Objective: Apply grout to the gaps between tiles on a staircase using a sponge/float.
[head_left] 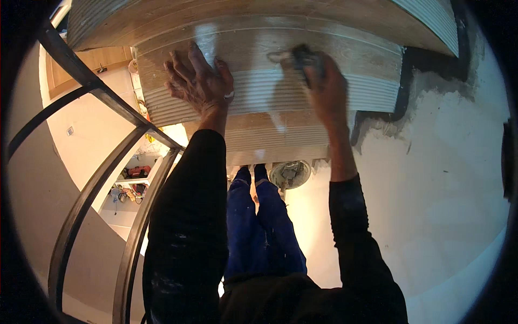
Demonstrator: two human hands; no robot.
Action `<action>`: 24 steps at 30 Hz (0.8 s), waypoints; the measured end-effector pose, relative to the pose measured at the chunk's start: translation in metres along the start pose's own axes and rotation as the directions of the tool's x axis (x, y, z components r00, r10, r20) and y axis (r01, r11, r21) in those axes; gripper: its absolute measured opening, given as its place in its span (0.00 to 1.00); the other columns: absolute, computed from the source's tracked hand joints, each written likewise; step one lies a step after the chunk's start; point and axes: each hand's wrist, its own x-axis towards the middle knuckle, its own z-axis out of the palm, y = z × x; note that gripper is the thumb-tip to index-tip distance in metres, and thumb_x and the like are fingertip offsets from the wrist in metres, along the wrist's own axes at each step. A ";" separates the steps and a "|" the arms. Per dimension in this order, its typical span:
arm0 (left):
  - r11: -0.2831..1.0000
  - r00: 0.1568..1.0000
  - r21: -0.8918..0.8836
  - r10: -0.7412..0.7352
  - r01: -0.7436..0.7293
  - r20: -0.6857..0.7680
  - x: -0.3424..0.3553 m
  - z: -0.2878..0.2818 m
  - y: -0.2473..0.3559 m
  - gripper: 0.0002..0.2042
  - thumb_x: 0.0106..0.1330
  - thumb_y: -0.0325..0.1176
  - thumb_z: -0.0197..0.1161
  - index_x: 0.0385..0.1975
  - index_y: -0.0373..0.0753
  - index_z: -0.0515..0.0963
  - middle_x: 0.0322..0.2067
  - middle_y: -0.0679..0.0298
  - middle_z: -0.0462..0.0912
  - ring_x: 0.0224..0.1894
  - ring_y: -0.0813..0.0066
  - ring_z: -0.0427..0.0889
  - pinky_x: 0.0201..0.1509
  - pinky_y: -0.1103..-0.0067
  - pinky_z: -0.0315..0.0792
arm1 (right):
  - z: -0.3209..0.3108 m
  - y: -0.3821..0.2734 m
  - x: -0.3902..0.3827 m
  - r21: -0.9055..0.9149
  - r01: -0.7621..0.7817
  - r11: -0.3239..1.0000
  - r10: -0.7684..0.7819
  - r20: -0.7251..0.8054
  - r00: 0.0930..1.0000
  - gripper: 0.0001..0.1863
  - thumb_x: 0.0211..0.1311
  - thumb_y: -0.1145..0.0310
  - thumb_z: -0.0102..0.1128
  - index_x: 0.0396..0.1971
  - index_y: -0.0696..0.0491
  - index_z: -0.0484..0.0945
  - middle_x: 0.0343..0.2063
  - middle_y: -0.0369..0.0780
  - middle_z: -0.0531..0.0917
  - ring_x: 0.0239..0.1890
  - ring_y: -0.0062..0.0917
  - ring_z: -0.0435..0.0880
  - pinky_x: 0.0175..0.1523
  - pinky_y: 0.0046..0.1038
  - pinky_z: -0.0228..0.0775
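Observation:
My left hand [198,81] rests with fingers apart on a wood-look tiled step [367,56], over the edge of its pale ribbed front band [259,92]. My right hand [326,89], slightly blurred, grips a dark block, perhaps a sponge or pad [305,59], against the same step to the right. A pale wet-looking smear lies just left of the block. Another tiled step [350,13] is above, and a lower one [232,140] is below.
A dark metal railing [116,108] runs down the left, with shelves of tools [135,173] beyond it. A grey bucket [288,175] stands below beside my legs. A white wall [431,162] with rough grey patching along the steps fills the right.

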 end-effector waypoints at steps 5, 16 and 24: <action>0.999 0.999 0.022 -0.030 0.030 0.019 0.001 -0.003 -0.012 0.36 0.66 0.55 0.59 0.75 0.50 0.68 0.78 0.43 0.57 0.81 0.32 0.48 0.75 0.34 0.44 | -0.008 -0.042 -0.019 0.102 0.089 0.991 -0.126 0.452 0.883 0.24 0.68 0.65 0.69 0.61 0.55 0.79 0.51 0.50 0.86 0.52 0.45 0.86 0.58 0.44 0.77; 1.000 1.000 0.019 -0.002 0.002 -0.003 0.002 -0.001 -0.004 0.35 0.67 0.54 0.59 0.75 0.50 0.68 0.78 0.44 0.56 0.80 0.33 0.50 0.74 0.35 0.47 | -0.053 -0.009 0.092 -0.018 0.610 0.792 -0.446 0.667 0.597 0.26 0.56 0.83 0.71 0.56 0.50 0.83 0.56 0.40 0.84 0.64 0.40 0.78 0.70 0.40 0.73; 0.998 1.000 0.063 -0.022 0.024 -0.019 0.000 -0.007 -0.018 0.34 0.66 0.53 0.60 0.73 0.51 0.69 0.77 0.46 0.58 0.80 0.36 0.51 0.74 0.34 0.47 | -0.109 0.032 0.077 -0.092 0.373 0.923 -0.190 0.735 0.651 0.25 0.66 0.74 0.67 0.63 0.52 0.78 0.57 0.46 0.84 0.62 0.45 0.79 0.69 0.42 0.72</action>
